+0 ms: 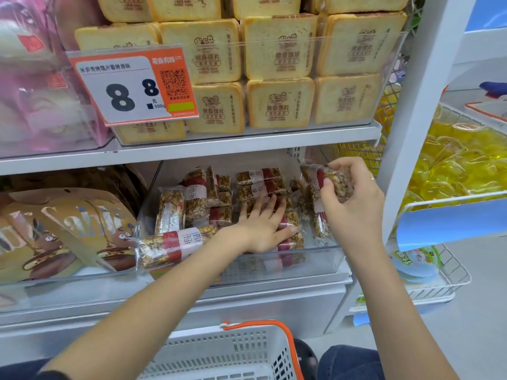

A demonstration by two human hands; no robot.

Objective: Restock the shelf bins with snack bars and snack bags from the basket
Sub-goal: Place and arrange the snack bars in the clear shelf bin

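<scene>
A clear plastic shelf bin (315, 259) on the lower shelf holds several nut snack bars (192, 196) in clear wrappers with red bands. My left hand (264, 224) lies flat, fingers spread, on the bars in the middle of the bin. My right hand (354, 198) hovers over the bin's right end, closed on one snack bar (326, 175) held at a tilt. One bar (170, 245) hangs over the bin's front left edge. The white basket with an orange rim (238, 352) stands below, between my knees.
The upper shelf carries a clear bin of toast-slice packs (279, 75) with an orange price tag (131, 86). Brown snack bags (63, 231) fill the bin to the left. A white upright post (411, 111) borders the right side, with wire baskets of yellow packs (461, 157) beyond.
</scene>
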